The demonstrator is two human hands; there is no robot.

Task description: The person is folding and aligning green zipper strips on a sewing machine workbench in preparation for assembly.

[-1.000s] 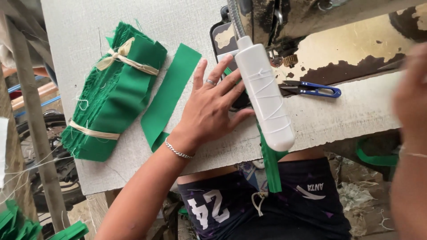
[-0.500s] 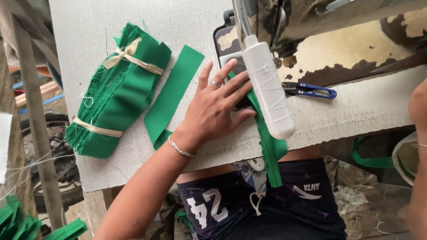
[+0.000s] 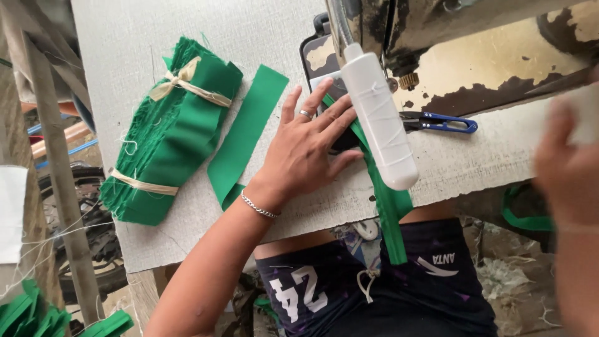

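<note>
The left hand (image 3: 309,146) lies flat, palm down, on the grey desk (image 3: 187,37) near its front edge, fingers spread wide and gripping nothing; the fingertips press a green fabric strip (image 3: 390,212) where it runs under the white plastic lamp (image 3: 377,122) fixed to the sewing machine (image 3: 474,50). The strip passes beneath the lamp and hangs over the desk's front edge onto the person's dark shorts (image 3: 374,293). The right hand (image 3: 571,168) is raised at the right side, blurred, so I cannot tell whether its grip is wide or closed. A loose green band (image 3: 246,134) lies just left of the left hand, and further left sits a tied bundle of green strips (image 3: 171,131). Blue-handled thread snips (image 3: 440,123) rest beside the lamp, toward the right
</note>
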